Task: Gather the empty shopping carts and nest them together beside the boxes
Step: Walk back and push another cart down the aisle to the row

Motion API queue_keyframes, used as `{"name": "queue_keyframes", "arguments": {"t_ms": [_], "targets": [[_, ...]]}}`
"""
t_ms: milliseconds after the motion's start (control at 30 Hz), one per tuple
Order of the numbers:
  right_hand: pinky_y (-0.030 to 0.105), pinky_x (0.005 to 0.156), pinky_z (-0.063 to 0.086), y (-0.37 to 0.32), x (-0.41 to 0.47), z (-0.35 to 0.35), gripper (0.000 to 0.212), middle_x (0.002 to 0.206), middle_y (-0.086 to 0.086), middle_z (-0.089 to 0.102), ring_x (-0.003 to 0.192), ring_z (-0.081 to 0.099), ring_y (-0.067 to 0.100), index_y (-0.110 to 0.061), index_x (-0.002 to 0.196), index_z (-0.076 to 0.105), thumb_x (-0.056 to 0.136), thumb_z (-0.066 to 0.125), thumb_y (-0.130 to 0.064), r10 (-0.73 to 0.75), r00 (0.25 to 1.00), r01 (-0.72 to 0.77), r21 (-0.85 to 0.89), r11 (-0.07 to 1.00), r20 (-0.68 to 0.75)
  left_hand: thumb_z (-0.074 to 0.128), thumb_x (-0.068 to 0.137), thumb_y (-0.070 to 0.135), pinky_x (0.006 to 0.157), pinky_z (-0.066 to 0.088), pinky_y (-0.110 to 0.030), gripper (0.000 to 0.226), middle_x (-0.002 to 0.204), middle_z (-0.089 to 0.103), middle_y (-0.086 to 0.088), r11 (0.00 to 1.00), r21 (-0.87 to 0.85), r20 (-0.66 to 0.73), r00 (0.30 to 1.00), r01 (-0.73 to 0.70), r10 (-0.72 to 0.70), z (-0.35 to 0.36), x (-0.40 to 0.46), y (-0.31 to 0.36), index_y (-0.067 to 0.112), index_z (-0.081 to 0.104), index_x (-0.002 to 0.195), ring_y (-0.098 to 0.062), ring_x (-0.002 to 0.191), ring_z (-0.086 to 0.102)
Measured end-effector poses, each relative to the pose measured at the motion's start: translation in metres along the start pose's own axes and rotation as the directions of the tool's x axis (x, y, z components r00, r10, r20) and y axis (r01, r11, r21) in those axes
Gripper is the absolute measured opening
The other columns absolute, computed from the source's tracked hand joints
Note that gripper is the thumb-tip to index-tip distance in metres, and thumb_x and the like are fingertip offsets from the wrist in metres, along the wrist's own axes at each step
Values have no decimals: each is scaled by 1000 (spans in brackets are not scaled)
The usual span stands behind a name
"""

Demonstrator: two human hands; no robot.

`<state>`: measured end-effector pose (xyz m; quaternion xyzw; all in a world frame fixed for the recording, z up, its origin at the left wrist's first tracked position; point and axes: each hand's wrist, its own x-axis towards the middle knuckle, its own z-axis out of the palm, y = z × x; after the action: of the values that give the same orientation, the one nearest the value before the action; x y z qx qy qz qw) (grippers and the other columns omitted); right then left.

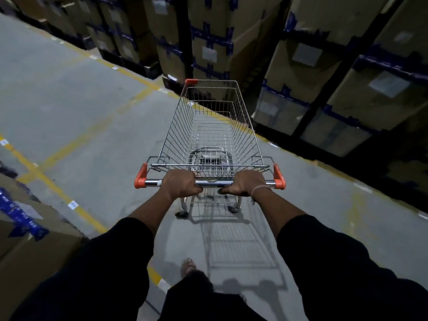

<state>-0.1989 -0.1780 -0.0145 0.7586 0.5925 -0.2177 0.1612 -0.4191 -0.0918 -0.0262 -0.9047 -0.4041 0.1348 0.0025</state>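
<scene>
Cart [214, 135] sits empty on the aisle floor [69, 93], nose toward the stacked boxes [301, 66]. I have my left hand [181, 185] and right hand [246, 184] curled round its handle bar [214, 183], spaced apart for steering.

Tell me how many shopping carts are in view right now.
1. The shopping cart is straight ahead on the aisle floor, its handle gripped by the left hand and right hand. Any others would be outside the picture.
</scene>
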Motion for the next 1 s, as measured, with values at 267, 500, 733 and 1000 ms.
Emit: {"name": "queue_keyframes", "arguments": {"t_ms": [267, 500, 733, 1000], "targets": [[38, 88, 56, 49, -24, 15, 76, 73, -3, 60, 85, 67, 25, -21, 69, 61, 69, 54, -97, 176, 984, -175, 155, 972, 4, 51, 79, 73, 64, 48, -30, 55, 85, 73, -3, 971, 98, -5, 975, -220, 221, -17, 51, 41, 21, 69, 88, -24, 78, 68], [38, 88, 56, 79, -46, 27, 77, 78, -2, 65, 84, 68, 25, -20, 70, 62, 72, 53, -96, 329, 943, -330, 259, 908, 49, 51, 81, 74, 64, 48, -30, 58, 84, 71, -3, 902, 170, 8, 915, -398, 402, -33, 90, 78, 20, 69, 89, -24, 77, 67], [34, 78, 53, 97, -78, 46, 78, 78, -1, 66, 81, 66, 23, -19, 73, 64, 74, 50, -96, 480, 871, -486, 340, 805, 107, 50, 83, 73, 65, 49, -31, 54, 81, 69, -3, 801, 214, 17, 822, -559, 569, -45, 113, 121, 21, 65, 84, -23, 68, 57], [34, 74, 50, 116, -112, 70, 85, 86, 1, 67, 85, 65, 26, -18, 89, 72, 72, 49, -98, 607, 782, -602, 427, 675, 144, 49, 85, 72, 64, 42, -31, 51, 89, 72, -5, 649, 276, 34, 682, -709, 731, -58, 127, 173, 22, 62, 85, -25, 77, 63]]}}
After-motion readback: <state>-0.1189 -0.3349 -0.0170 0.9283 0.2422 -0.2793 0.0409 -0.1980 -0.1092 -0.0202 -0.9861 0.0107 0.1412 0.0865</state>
